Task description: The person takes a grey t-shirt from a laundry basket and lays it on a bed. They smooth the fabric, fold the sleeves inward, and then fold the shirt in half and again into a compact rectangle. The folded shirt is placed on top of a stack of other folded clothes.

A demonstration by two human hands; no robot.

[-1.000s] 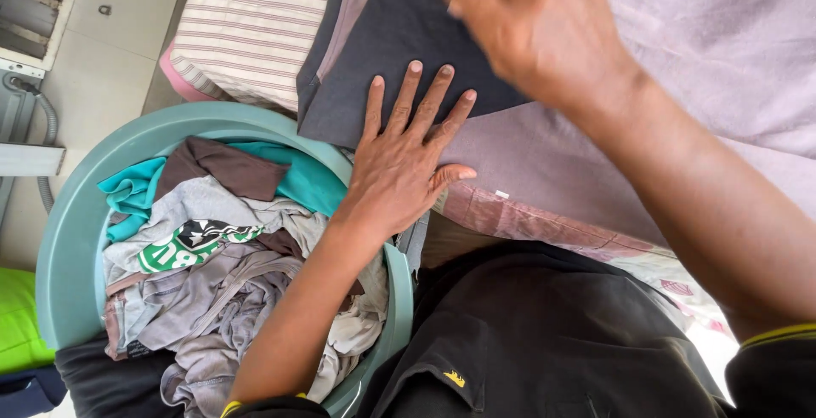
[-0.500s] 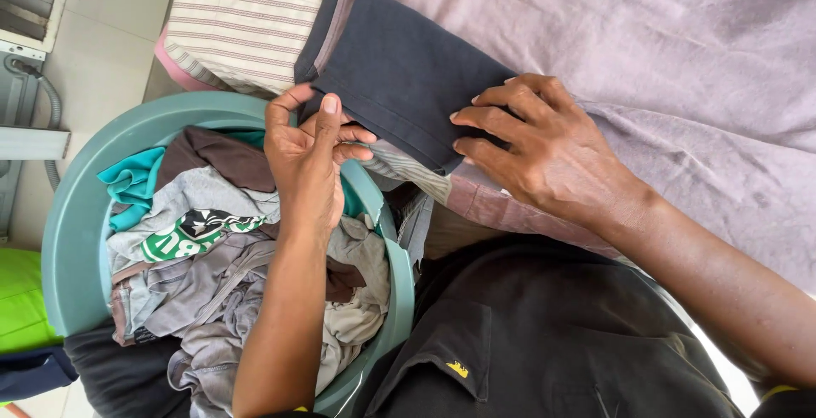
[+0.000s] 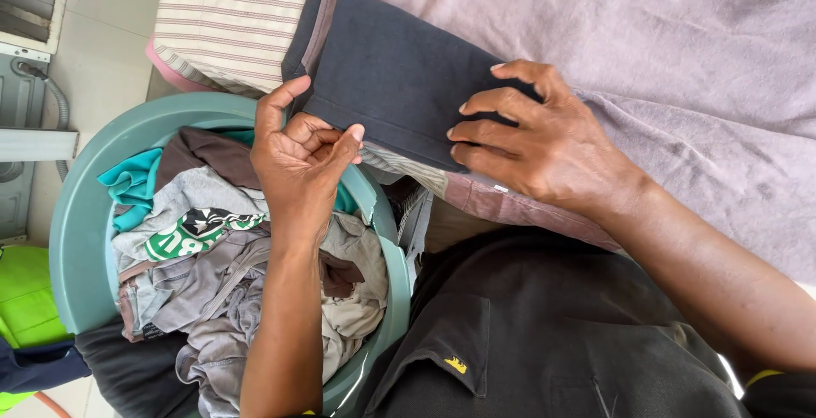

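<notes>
A folded dark navy garment (image 3: 391,69) lies on a mauve bedsheet (image 3: 646,52). My left hand (image 3: 297,150) pinches the garment's near edge between thumb and fingers, just above the basin. My right hand (image 3: 535,142) lies flat on the garment's right end, fingers spread and pressing it down. Under the garment a striped cloth edge (image 3: 408,167) and a reddish-brown fold (image 3: 518,210) stick out.
A teal plastic basin (image 3: 76,239) full of mixed clothes (image 3: 195,256) sits to my left by the bed. A folded striped cloth (image 3: 229,18) lies at the bed's far left. My dark shirt (image 3: 527,333) fills the lower middle. Tiled floor and a bright green object (image 3: 21,290) lie at the left.
My right hand came down from above onto the dark garment. My left hand went from lying flat to pinching its near edge. The garment is now folded smaller.
</notes>
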